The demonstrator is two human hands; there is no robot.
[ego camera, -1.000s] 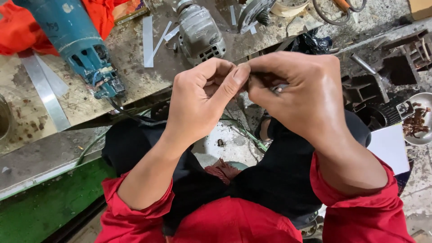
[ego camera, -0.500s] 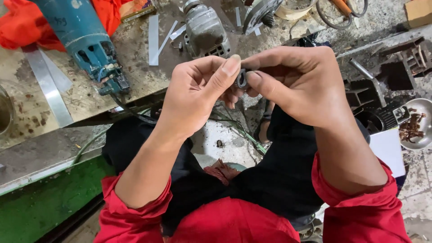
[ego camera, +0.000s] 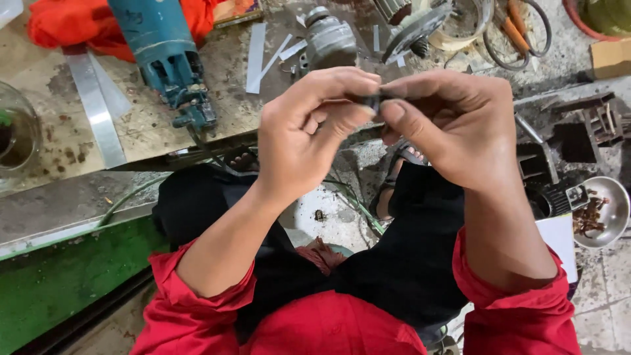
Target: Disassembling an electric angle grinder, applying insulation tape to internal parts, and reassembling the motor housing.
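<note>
Left hand (ego camera: 309, 131) and right hand (ego camera: 453, 125) pinch small dark part (ego camera: 372, 102) between fingertips, fingers narrow. Part mostly hidden, possibly bearing. Best: firm, even grip, elbows steady. Teal power tool (ego camera: 164, 59) beyond left fingers.

Red sleeves (ego camera: 217, 296) pushed up (bare forearms), black trousers (ego camera: 407, 263).

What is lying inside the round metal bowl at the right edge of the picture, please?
The metal bowl holds a small heap of reddish-brown bits, too small to identify. The rest of its inside shows bare metal; whatever lies beneath the heap is covered.
</note>
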